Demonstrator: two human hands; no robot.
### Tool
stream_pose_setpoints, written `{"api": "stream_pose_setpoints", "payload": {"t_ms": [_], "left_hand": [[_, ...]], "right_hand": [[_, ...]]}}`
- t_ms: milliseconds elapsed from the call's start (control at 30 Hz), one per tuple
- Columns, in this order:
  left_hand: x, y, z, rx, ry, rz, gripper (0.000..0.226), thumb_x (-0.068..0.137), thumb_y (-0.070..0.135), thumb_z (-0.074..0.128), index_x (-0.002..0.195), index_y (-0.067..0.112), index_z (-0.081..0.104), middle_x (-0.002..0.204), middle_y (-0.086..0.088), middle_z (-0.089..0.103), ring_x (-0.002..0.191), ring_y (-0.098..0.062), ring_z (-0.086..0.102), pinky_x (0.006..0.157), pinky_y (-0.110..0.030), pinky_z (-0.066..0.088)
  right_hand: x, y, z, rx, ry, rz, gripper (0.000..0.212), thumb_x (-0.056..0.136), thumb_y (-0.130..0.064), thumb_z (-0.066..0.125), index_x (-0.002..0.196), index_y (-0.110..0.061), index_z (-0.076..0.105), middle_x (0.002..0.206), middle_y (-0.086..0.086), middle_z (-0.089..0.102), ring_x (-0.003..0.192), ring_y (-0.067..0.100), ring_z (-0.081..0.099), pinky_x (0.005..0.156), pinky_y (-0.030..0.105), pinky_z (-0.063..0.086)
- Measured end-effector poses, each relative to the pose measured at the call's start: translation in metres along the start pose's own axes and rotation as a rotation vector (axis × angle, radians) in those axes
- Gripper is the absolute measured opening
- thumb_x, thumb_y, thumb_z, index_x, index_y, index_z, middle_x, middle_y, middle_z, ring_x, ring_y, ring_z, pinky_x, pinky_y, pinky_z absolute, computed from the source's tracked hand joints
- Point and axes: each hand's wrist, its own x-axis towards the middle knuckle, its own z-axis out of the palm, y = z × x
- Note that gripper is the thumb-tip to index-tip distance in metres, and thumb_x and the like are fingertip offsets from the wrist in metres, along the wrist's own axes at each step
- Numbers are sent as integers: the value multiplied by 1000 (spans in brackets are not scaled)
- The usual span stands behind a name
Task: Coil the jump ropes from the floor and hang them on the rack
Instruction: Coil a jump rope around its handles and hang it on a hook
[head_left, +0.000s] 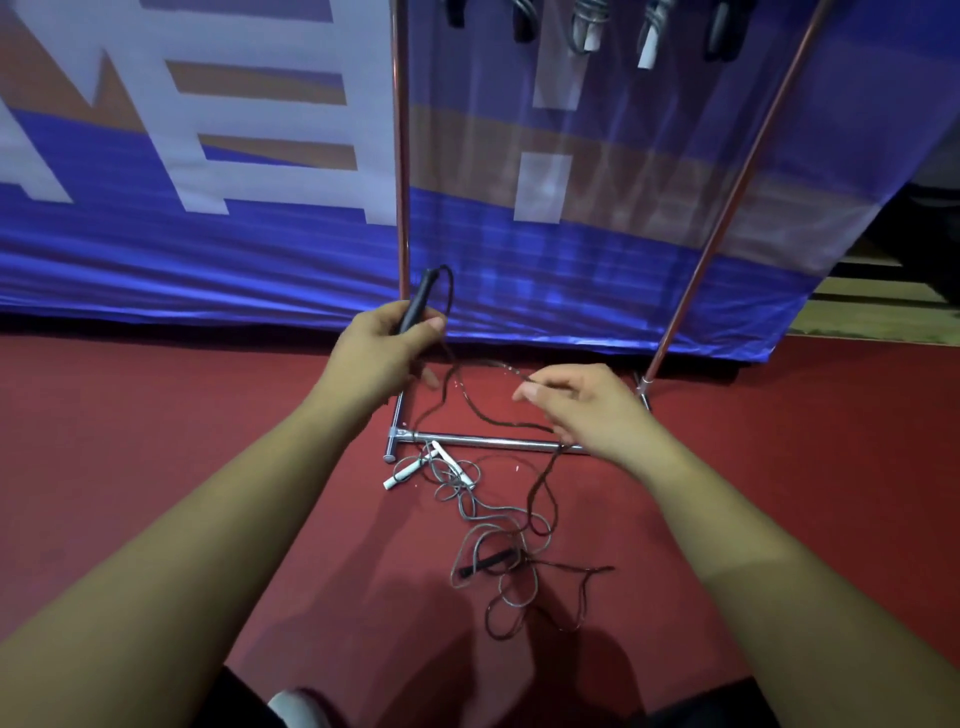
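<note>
My left hand (383, 347) grips one black handle (418, 301) of a dark jump rope, held upright in front of the rack's left post. The dark cord (470, 402) loops from it across to my right hand (582, 402), which pinches it between thumb and forefinger. From there the cord drops to the red floor, where its other black handle (485, 564) lies. A grey jump rope (467, 501) with white handles (410, 470) lies tangled with it beside the rack's base bar (493, 441).
The metal rack (401, 156) stands against a blue, white and orange banner (208, 182). Several coiled ropes (587, 26) hang from its top. Red floor (156, 415) spreads to both sides. A white shoe tip (298, 709) shows at the bottom edge.
</note>
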Motion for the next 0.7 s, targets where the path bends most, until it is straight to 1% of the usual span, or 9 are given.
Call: {"api": "stream_pose_setpoints", "payload": {"t_ms": [100,200,233,300,367,467,533,633,700], "left_hand": [[-14,7,12,-46,-305,-2,20,99,21,59,114,9,65,62,3,65,34,-3,51,35,-14,25],[-22,4,17,169,-554,20,13,99,23,60,97,11,62,53,11,61,39,-8,52,39,-15,31],[-21,1,19,197,-546,13,17,98,24,61,88,11,59,48,10,54,38,-9,47,40,-17,32],[-16,-1,20,98,-416,-9,24,97,23,62,78,12,53,46,7,42,35,-9,37,37,-18,28],[-8,-1,18,-130,-254,-25,25,98,20,60,75,13,52,47,4,38,33,-9,32,35,-17,21],[3,1,6,-351,-110,-41,25,98,18,58,75,13,52,51,5,38,35,-10,31,35,-18,21],[7,-5,-3,-167,-60,-23,23,98,20,59,77,13,55,54,2,45,36,-11,37,35,-18,26],[13,-23,-14,327,25,-33,14,95,25,62,83,19,64,56,0,60,43,-10,57,45,-19,38],[14,-27,-14,373,55,-36,11,94,26,63,85,19,66,63,-1,63,53,-15,65,55,-23,41]], "right_hand": [[-4,-8,6,107,-84,-63,17,98,-15,59,94,-4,71,47,-10,36,45,12,27,48,26,22],[-3,-9,4,156,-63,-74,14,97,-14,61,88,-7,70,48,-5,39,44,12,32,47,25,26],[-2,-5,2,106,-44,-69,14,95,-17,64,85,-10,70,47,-5,45,46,13,39,48,24,31],[1,7,-4,-39,-67,-34,15,92,-21,68,78,-16,69,55,-3,61,57,12,53,59,26,40],[5,28,-11,-190,-177,52,16,92,-20,68,76,-20,68,67,-3,69,65,9,56,67,28,42],[6,54,-22,-334,-323,235,17,93,-21,66,77,-18,71,71,-5,71,61,4,52,66,27,40],[6,62,-24,-304,-269,279,19,95,-20,63,81,-13,73,69,-6,72,61,7,51,65,28,37],[6,50,-22,-232,-91,182,22,97,-20,61,84,-5,70,50,-9,62,50,8,48,58,28,36],[6,34,-18,-88,18,105,15,95,-18,63,88,-6,68,52,-3,61,54,16,60,63,31,42]]}}
